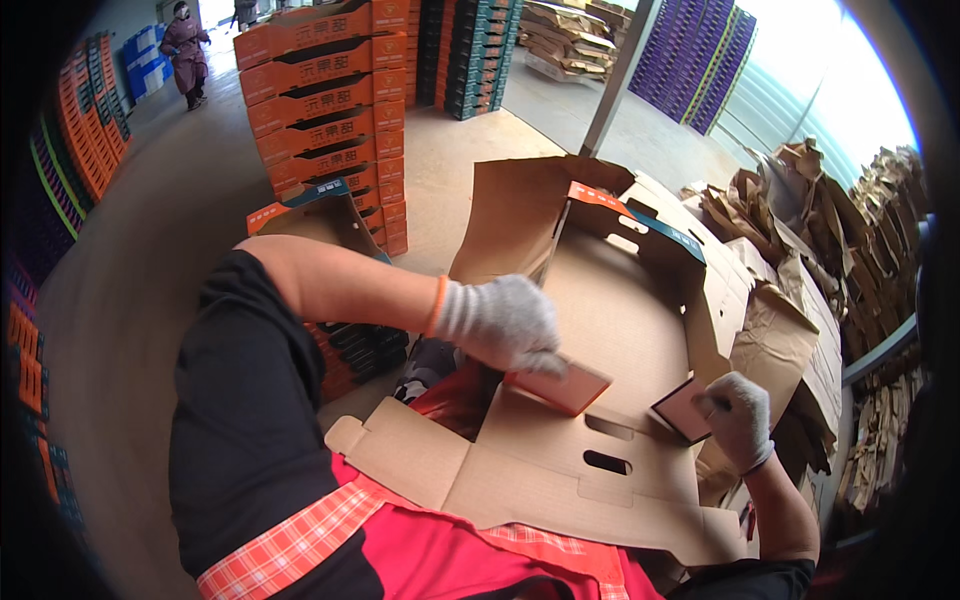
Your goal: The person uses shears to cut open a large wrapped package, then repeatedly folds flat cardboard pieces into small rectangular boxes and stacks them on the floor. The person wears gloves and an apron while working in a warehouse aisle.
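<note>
A partly folded cardboard box lies in front of me, plain brown inside. Its far end wall stands up, with an orange and teal printed edge and a cut-out handle slot. The near end panel lies flat toward my body, with slots and side tabs. My left hand, in a grey knit glove with an orange cuff, is closed on a small flap at the box's near left corner. My right hand, also gloved, pinches the flap at the near right corner.
Tall stacks of folded orange boxes rise to the left, with another open box before them. Flattened cardboard and crumpled brown paper lie along the right beside a metal post. A person stands far left.
</note>
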